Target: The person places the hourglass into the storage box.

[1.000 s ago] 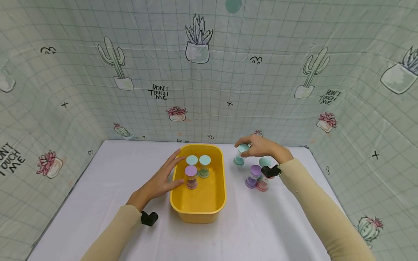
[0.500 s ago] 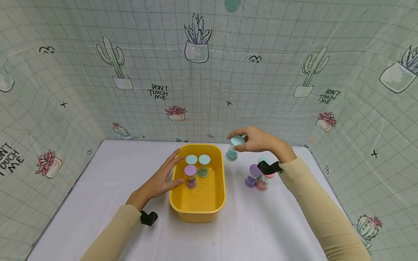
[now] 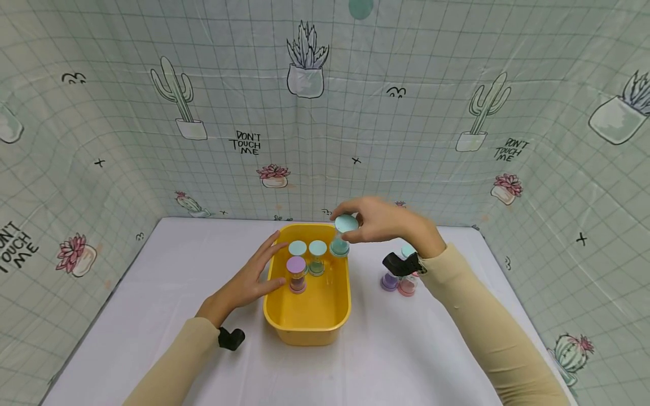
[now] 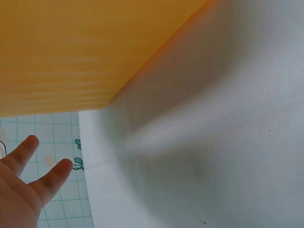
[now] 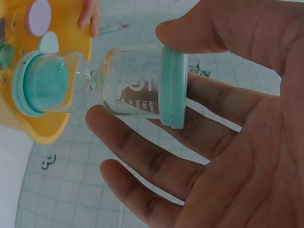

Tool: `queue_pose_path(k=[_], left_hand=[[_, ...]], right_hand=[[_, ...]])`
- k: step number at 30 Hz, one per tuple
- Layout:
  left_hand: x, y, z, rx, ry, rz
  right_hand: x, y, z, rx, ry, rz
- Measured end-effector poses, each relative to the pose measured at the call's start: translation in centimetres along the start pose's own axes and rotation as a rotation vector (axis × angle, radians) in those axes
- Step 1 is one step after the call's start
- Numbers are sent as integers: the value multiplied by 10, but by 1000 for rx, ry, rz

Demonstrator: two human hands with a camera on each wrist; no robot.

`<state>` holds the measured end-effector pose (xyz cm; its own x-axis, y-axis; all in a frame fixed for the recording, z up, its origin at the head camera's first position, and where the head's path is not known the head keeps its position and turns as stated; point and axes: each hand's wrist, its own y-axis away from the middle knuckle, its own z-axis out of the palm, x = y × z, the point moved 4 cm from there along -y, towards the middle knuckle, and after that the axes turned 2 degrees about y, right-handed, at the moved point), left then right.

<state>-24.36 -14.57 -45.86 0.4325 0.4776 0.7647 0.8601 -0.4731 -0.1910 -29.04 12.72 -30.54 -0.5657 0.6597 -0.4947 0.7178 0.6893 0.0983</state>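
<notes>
My right hand (image 3: 378, 221) pinches a teal-capped hourglass (image 3: 346, 224) by its upper cap, over the right rim of the yellow tub (image 3: 307, 316). The right wrist view shows the clear hourglass (image 5: 130, 85) with teal sand in its far bulb, thumb on one side and fingers on the other. My left hand (image 3: 249, 283) rests against the tub's left side with fingers spread. Inside the tub stand a purple-capped hourglass (image 3: 297, 266) and two teal-capped hourglasses, one on the left (image 3: 297, 248) and one on the right (image 3: 317, 249).
Right of the tub, a purple hourglass (image 3: 389, 281), a pink hourglass (image 3: 407, 286) and a teal-capped hourglass (image 3: 408, 250) stand on the white table (image 3: 406, 349), partly hidden by the right wrist. A grid-patterned cloth (image 3: 325, 129) hangs behind and at both sides.
My right hand has lifted the teal hourglass off the table and carried it left to the tub's right rim. My left hand stays in place.
</notes>
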Motion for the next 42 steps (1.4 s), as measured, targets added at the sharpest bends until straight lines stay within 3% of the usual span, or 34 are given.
queue_pose_path(k=[19,29,42], left_hand=[[-1,-1,0,-12,0,11],[-1,0,-1,-8,-2,16],[0,0,-2,-8,-1,10]], right_hand=[[-18,-35,48,-151,57,-99],[-15,-49,77,-270,71,-55],[-8,-58,89,-289,100,0]])
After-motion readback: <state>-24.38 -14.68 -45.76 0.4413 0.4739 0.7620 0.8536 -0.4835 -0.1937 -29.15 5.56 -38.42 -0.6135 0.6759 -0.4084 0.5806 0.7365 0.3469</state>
